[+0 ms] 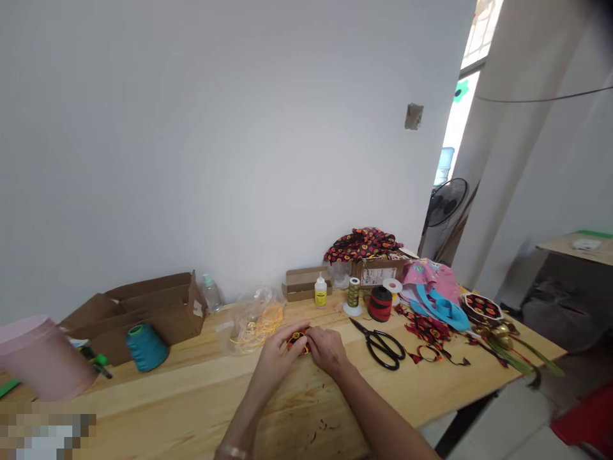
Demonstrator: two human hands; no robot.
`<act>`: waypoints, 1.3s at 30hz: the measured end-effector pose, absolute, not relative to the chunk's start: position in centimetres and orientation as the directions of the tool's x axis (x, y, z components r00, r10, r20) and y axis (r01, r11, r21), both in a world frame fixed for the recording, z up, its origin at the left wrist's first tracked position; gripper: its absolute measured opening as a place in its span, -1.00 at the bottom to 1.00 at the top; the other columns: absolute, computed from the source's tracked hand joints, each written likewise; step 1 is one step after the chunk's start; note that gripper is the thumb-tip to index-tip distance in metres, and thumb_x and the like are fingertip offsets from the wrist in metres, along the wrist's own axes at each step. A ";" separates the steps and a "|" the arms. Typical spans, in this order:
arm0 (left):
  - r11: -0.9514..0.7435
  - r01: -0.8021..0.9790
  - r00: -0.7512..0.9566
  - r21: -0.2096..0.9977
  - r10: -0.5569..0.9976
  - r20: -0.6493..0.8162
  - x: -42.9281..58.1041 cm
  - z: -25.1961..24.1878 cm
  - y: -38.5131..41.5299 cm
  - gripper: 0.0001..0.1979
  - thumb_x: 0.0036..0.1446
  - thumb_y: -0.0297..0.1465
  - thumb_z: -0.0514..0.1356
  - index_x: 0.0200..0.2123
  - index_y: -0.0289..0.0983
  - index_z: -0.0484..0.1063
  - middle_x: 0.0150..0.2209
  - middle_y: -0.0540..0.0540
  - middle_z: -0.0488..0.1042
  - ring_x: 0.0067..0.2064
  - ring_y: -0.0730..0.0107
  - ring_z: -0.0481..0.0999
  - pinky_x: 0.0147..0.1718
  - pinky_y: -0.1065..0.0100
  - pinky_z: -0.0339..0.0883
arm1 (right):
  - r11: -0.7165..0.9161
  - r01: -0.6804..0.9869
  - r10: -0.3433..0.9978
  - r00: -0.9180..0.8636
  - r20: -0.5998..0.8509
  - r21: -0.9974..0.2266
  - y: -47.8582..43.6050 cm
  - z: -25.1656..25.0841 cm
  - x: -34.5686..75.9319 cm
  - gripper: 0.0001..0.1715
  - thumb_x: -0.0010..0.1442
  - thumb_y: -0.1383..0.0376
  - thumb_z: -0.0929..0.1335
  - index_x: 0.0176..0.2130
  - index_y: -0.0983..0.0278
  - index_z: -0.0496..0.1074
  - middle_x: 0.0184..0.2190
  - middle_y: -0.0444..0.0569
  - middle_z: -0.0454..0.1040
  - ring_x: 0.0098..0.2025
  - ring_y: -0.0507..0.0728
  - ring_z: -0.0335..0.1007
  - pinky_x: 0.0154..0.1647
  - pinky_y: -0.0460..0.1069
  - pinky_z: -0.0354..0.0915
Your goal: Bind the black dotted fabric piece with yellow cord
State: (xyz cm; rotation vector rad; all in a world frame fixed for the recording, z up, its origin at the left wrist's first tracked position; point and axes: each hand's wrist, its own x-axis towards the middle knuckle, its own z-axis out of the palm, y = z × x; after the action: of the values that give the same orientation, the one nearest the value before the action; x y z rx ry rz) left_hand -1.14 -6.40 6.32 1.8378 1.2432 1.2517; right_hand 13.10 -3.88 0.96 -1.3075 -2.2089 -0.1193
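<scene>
Between my hands lies a small round piece of black, red and yellow patterned fabric (297, 344) with yellow cord about it, low over the wooden table. My left hand (278, 351) closes on its left side, fingers curving over the far edge. From the right, the fingers of my right hand (327, 348) pinch its other edge. Part of the piece is hidden by my fingers. Just beyond my left hand, a clear plastic bag (256, 319) holds yellow cord. Black scissors (380, 343) lie right of my right hand.
On the wooden table (191, 396) stand a glue bottle (320, 292), a green thread spool (353, 294), a red and black spool (380, 303) and a teal thread cone (146, 348). Cardboard boxes (143, 313) line the wall. Fabric scraps (428, 329) lie to the right.
</scene>
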 end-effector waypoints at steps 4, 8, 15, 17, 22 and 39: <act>-0.459 0.453 0.244 0.764 0.888 0.389 -0.1 4.6 -3.5 -0.64 -0.10 -0.52 0.04 -0.15 -0.27 0.31 -0.13 -0.13 0.35 -0.04 0.31 0.23 -0.01 0.22 0.03 | 0.501 0.846 0.786 -0.358 0.504 -0.181 -3.9 1.0 13.0 -0.78 0.13 0.36 0.10 -0.32 0.28 0.27 -0.45 -0.07 0.42 -0.49 0.03 0.31 -0.50 -0.12 0.04; -0.503 0.527 0.364 0.685 0.862 0.352 0.2 2.9 -2.2 -0.61 -0.13 -0.55 -0.02 -0.16 -0.29 0.33 -0.16 -0.15 0.39 -0.13 0.31 0.32 -0.10 0.24 0.13 | 0.491 0.854 0.792 -0.355 0.496 -0.173 -3.6 0.7 12.9 -0.82 0.10 0.37 0.13 -0.31 0.28 0.25 -0.46 -0.07 0.43 -0.48 0.04 0.32 -0.51 -0.12 0.04; -0.516 0.589 0.310 0.622 0.855 0.416 -1.6 1.7 -3.7 -0.71 -0.02 -0.46 -0.06 -0.28 -0.29 0.39 -0.36 -0.15 0.42 -0.28 0.29 0.36 -0.27 0.28 0.22 | 0.487 0.857 0.803 -0.362 0.474 -0.171 -3.6 0.7 12.6 -0.78 0.14 0.35 0.08 -0.29 0.25 0.24 -0.42 -0.08 0.43 -0.46 0.04 0.33 -0.51 -0.12 0.03; -0.474 0.592 0.247 0.652 0.877 0.412 -1.9 1.2 -3.8 -0.73 -0.02 -0.45 -0.06 -0.33 -0.30 0.41 -0.37 -0.16 0.42 -0.28 0.30 0.37 -0.27 0.31 0.22 | 0.487 0.859 0.804 -0.370 0.466 -0.158 -3.7 0.9 12.5 -0.78 0.14 0.36 0.07 -0.30 0.26 0.24 -0.44 -0.09 0.44 -0.47 0.03 0.33 -0.52 -0.12 0.02; -0.371 0.568 0.175 0.735 0.927 0.332 -1.9 0.4 -3.7 -0.75 -0.06 -0.37 0.01 -0.34 -0.26 0.43 -0.37 -0.10 0.46 -0.33 0.33 0.41 -0.32 0.38 0.23 | 0.501 0.856 0.795 -0.398 0.458 -0.126 -4.1 1.0 12.3 -0.82 0.12 0.37 0.10 -0.28 0.26 0.22 -0.41 -0.09 0.44 -0.46 0.03 0.34 -0.51 -0.13 0.03; -0.342 0.393 0.212 0.854 0.937 0.277 -1.8 0.4 -3.8 -0.71 -0.07 -0.29 0.00 -0.52 -0.35 0.43 -0.49 -0.09 0.48 -0.41 0.33 0.42 -0.40 0.43 0.25 | 0.443 0.893 0.816 -0.364 0.448 -0.082 -5.0 0.7 11.9 -0.85 0.08 0.38 0.14 -0.34 0.27 0.24 -0.46 -0.06 0.41 -0.49 0.06 0.31 -0.52 -0.11 0.04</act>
State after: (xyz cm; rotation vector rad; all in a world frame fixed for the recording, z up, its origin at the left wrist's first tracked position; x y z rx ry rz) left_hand -1.77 -3.82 0.42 1.8493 1.2329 1.0863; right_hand 11.95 -4.95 0.68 -1.4411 -2.2744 -0.2432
